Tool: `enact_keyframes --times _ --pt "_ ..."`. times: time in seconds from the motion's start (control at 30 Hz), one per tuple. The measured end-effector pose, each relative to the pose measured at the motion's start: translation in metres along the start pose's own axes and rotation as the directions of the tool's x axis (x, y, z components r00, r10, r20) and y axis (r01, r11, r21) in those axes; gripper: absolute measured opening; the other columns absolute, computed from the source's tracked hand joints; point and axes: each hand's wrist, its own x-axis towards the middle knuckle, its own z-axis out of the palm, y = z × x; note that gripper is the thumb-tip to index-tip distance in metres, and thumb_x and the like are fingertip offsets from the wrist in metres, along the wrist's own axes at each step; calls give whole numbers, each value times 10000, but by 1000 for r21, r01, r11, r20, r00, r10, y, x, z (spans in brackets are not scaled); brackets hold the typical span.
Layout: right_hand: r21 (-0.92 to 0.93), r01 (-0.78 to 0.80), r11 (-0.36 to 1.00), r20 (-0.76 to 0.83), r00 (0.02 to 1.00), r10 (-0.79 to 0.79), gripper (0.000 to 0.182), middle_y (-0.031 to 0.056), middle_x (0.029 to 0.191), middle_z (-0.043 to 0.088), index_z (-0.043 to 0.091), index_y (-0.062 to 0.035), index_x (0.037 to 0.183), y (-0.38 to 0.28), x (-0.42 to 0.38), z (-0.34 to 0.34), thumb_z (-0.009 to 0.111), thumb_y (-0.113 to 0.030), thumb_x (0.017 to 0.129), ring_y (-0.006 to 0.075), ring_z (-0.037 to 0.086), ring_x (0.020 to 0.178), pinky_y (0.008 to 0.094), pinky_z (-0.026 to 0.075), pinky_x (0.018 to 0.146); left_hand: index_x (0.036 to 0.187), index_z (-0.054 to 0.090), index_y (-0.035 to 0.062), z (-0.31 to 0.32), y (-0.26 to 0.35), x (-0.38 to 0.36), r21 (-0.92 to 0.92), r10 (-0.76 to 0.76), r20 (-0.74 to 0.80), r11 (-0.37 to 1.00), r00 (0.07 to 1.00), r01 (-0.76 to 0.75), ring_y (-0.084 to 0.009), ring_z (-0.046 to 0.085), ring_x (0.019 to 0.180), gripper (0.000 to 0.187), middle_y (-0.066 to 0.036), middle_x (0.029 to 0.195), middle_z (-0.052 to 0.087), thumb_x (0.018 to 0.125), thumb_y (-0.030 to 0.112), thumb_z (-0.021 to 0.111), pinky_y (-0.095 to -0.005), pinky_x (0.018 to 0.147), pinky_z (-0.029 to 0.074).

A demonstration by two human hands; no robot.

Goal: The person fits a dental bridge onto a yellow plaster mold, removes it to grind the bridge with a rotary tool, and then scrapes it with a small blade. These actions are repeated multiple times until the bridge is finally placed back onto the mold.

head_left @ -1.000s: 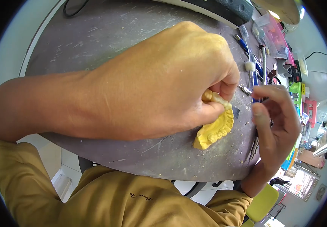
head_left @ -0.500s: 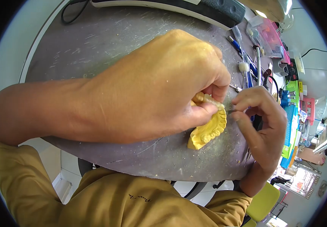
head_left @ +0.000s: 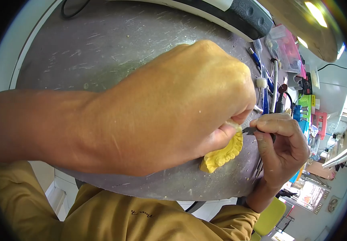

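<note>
My left hand (head_left: pixel 189 104) is closed on a yellow dental cast (head_left: pixel 223 157), its thumb and fingers pinching near the upper end of the tooth row. A pale, whitish tooth-like piece (head_left: pixel 232 124) shows between the fingertips, on the cast. The back of that hand hides much of the cast. My right hand (head_left: pixel 282 142) pinches a small dark blade (head_left: pixel 250 130) between thumb and index finger. The blade points left, its tip right at the edge of the cast beside my left fingertips.
Pens and slim tools (head_left: pixel 265 86) lie on the grey worktop (head_left: pixel 97 48) to the right, with a pink box (head_left: pixel 290 50) behind them. A lamp head (head_left: pixel 308 28) hangs at the upper right. A black-and-white device (head_left: pixel 241 18) stands along the back.
Both hands and the cast appear slightly lower in view, with my left hand further right. The dark blade in my right fingers now shows more plainly at the cast's edge.
</note>
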Motion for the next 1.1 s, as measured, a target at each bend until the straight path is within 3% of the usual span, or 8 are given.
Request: enact_keyframes --times 0.57,0.67,0.77,0.83,1.07,1.1 --pt "-22 36 999 21 999 -35 215 142 790 703 686 43 825 0 0 0 713 113 623 211 688 730 285 526 682 739 631 17 -4 9 3 10 -2 3 1000 1000 2 -260 578 614 96 -92 716 555 700 26 718 -349 541 436" --pt "-23 16 1000 28 1000 -16 217 141 788 703 690 41 820 -1 1 1 718 110 617 211 687 728 283 524 679 736 627 15 -12 26 15 114 -55 47 992 997 50 -259 575 615 95 -92 714 551 703 26 716 -349 543 434" --pt "-33 8 999 40 999 -6 213 139 785 703 694 37 813 -2 1 1 720 107 613 212 687 728 283 523 676 733 624 13 -7 8 9 -15 -93 119 995 988 95 -259 571 615 96 -94 713 549 704 26 714 -349 544 432" --pt "-44 16 999 40 999 -14 206 137 781 703 697 35 807 -1 1 1 725 102 615 214 687 726 283 522 673 732 621 12 1 4 6 -180 -82 -19 981 996 77 -257 568 613 97 -94 713 546 704 25 713 -349 543 429" --pt "-39 10 999 47 999 -8 196 129 775 704 697 32 802 1 1 1 735 92 619 212 688 724 286 526 674 732 621 12 -1 10 6 -143 -68 -22 988 997 64 -254 567 610 95 -92 710 544 704 21 712 -345 540 429" --pt "-42 24 999 66 998 -21 204 129 784 706 697 33 815 1 1 0 739 89 624 212 688 726 286 527 678 732 621 12 -9 23 12 -19 -56 25 998 998 56 -253 567 608 98 -92 711 545 701 20 714 -344 539 429"
